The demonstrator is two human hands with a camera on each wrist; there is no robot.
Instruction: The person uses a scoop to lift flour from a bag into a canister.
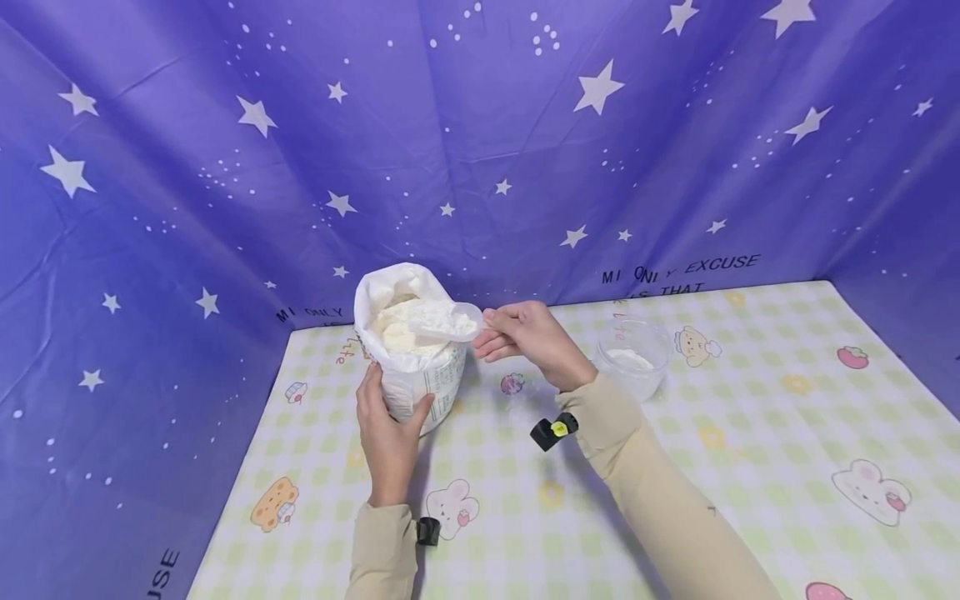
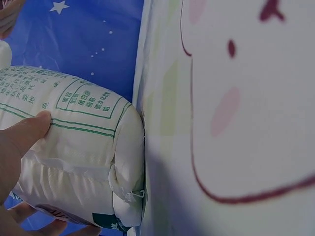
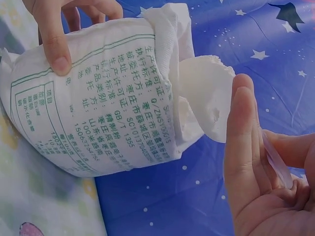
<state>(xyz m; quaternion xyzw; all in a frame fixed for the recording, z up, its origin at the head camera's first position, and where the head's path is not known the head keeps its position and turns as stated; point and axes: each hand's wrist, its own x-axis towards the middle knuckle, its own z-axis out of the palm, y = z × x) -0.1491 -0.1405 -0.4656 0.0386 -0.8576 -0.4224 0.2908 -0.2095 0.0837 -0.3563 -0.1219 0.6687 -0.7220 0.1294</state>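
An open white cloth bag of flour (image 1: 442,379) with green print stands near the back edge of the table. My left hand (image 1: 388,442) grips its lower side, the thumb (image 2: 34,129) across the printed front and the fingers around the other side. With my right hand (image 1: 536,337) I pinch the handle of a clear plastic scoop (image 1: 468,322) at the bag's mouth. White flour (image 3: 205,91) fills the scoop, level with the bag's opening. More flour (image 1: 397,321) lies inside the bag; its depth is hidden.
To the right, behind my right wrist, a clear round container (image 1: 647,385) stands with some white flour in it. A checked cloth with cartoon prints covers the table (image 1: 510,517). A purple-blue curtain (image 1: 480,150) with stars hangs right behind the table's back edge.
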